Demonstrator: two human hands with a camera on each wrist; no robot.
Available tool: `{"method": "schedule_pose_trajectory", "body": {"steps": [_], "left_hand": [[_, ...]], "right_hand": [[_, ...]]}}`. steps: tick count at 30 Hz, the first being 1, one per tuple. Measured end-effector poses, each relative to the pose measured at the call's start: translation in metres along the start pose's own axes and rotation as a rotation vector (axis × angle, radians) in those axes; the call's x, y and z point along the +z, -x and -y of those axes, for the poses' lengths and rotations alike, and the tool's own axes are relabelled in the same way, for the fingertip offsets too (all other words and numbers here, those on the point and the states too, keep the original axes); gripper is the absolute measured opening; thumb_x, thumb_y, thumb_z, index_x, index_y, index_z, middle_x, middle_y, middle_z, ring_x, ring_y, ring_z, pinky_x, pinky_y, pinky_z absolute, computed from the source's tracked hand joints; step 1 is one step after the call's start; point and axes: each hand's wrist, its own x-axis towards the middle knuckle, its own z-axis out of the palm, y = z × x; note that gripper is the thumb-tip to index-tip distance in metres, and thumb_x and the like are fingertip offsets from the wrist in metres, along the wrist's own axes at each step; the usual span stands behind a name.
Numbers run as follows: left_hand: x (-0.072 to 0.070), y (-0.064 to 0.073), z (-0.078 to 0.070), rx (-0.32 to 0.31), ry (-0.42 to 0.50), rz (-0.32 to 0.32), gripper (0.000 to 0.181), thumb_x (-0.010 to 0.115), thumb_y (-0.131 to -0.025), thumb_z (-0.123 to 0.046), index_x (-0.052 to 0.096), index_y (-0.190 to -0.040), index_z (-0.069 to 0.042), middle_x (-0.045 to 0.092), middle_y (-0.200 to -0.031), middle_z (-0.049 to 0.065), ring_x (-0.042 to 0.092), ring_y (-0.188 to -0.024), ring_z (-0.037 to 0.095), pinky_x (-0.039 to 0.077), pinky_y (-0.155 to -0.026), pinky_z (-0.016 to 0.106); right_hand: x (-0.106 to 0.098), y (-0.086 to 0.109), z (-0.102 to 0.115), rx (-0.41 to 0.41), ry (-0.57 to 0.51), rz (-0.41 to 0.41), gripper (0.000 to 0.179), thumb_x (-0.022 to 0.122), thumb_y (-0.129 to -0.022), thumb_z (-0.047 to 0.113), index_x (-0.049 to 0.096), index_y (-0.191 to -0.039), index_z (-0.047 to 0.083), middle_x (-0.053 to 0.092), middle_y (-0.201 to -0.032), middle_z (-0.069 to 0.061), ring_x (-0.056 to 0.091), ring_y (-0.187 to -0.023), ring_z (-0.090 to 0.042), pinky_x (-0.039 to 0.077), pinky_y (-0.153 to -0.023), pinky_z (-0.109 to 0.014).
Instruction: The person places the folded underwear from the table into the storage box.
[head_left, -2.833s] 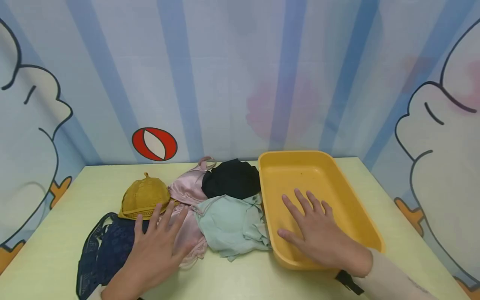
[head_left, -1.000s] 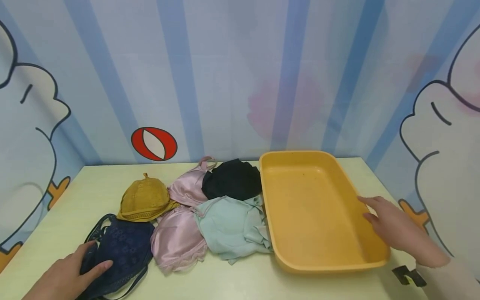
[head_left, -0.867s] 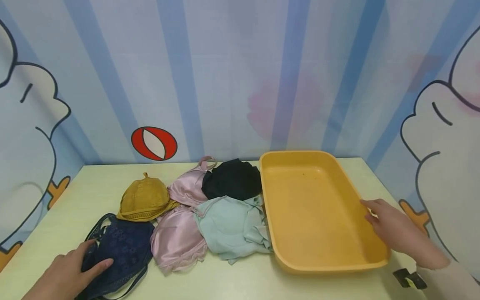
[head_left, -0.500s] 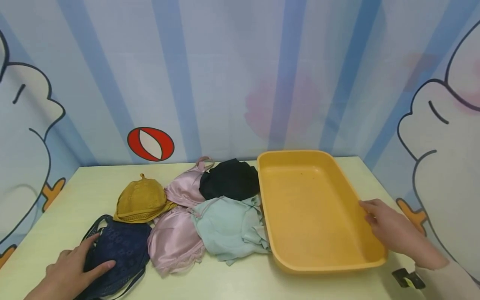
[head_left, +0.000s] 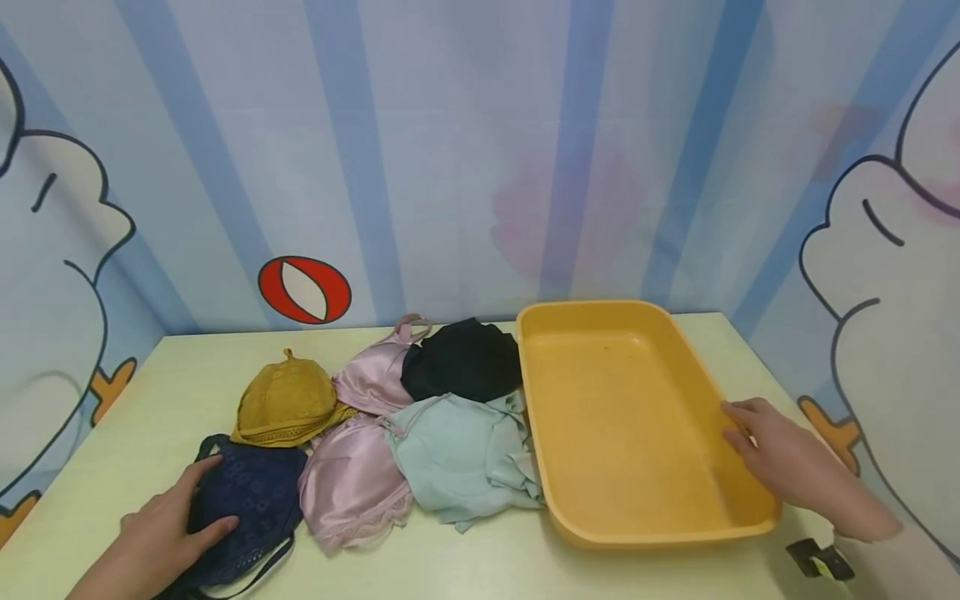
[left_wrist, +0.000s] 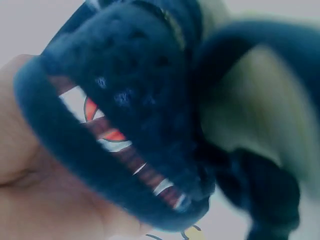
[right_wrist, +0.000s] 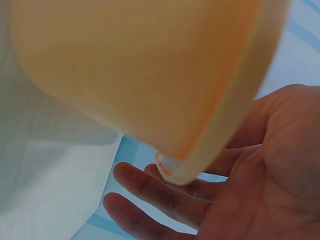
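At the front left of the table, my left hand (head_left: 157, 529) grips the left side of a navy lace bra (head_left: 251, 487), with the thumb over its front and the fingers along its outer edge. In the left wrist view the bra's dark fabric (left_wrist: 130, 85) fills much of the frame, with the palm beside it. My right hand (head_left: 787, 458) pinches the right rim of a yellow plastic tray (head_left: 615, 417), thumb on the inner side. From below, in the right wrist view, the other fingers (right_wrist: 155, 192) hang loosely beneath the rim.
A mustard bra (head_left: 288, 400) lies behind the navy one. Beside it are a pink satin bra (head_left: 356, 479), a crumpled black garment (head_left: 461, 362) and a pale green garment (head_left: 457, 454), which lies against the tray's left side. A cartoon-printed backdrop (head_left: 457, 167) encloses the table.
Both hands have parted from open spread over the clothes and tray: the left onto the navy bra, the right to the tray's rim. The bra's left-hand straps have since been drawn in.
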Motion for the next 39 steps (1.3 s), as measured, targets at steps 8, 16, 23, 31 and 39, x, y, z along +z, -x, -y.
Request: {"method": "schedule_pose_trajectory", "body": {"steps": [8,16,23,31,39], "left_hand": [[0.000,0.000,-0.005,-0.041,0.035,0.038,0.087,0.071,-0.082,-0.043,0.023,-0.137,0.003,0.042,-0.121,0.045,0.050,-0.100,0.058,0.037,-0.076,0.068],[-0.006,0.010,0.002,-0.021,0.013,-0.021,0.074,0.071,-0.085,-0.026,0.026,-0.136,0.003,0.052,-0.112,0.042,0.057,-0.089,0.052,0.036,-0.067,0.064],[-0.012,0.024,0.009,0.054,-0.001,-0.143,0.065,0.071,-0.084,-0.013,0.032,-0.132,0.005,0.053,-0.108,0.041,0.058,-0.085,0.053,0.044,-0.070,0.060],[-0.033,0.051,-0.005,0.145,0.003,-0.402,0.064,0.070,-0.083,-0.004,0.033,-0.134,0.004,0.051,-0.063,0.018,0.045,-0.040,0.021,0.040,-0.046,0.039],[-0.047,0.059,-0.033,0.195,0.046,-0.634,0.076,0.075,-0.077,-0.002,0.034,-0.141,0.000,0.053,-0.110,0.036,0.054,-0.079,0.052,0.042,-0.066,0.061]], "right_hand": [[0.000,-0.001,-0.001,-0.026,-0.016,-0.026,0.043,0.051,-0.096,0.009,0.044,-0.130,-0.016,0.046,-0.121,-0.033,0.058,-0.093,-0.038,0.045,-0.060,-0.035],[0.001,0.001,-0.008,-0.042,-0.019,-0.062,0.035,0.048,-0.094,-0.002,0.051,-0.128,-0.011,0.051,-0.121,-0.028,0.053,-0.105,-0.045,0.048,-0.076,-0.050],[0.001,0.001,-0.012,-0.045,-0.037,-0.069,0.036,0.052,-0.092,-0.003,0.052,-0.128,-0.010,0.051,-0.124,-0.027,0.053,-0.105,-0.046,0.049,-0.076,-0.050],[-0.001,0.002,-0.012,-0.053,-0.036,-0.070,0.037,0.052,-0.092,-0.003,0.051,-0.129,-0.010,0.051,-0.125,-0.027,0.052,-0.106,-0.046,0.048,-0.077,-0.050],[0.001,0.000,-0.009,-0.044,-0.011,-0.066,0.037,0.051,-0.092,-0.003,0.052,-0.129,-0.010,0.051,-0.124,-0.027,0.053,-0.105,-0.046,0.049,-0.076,-0.049]]}}
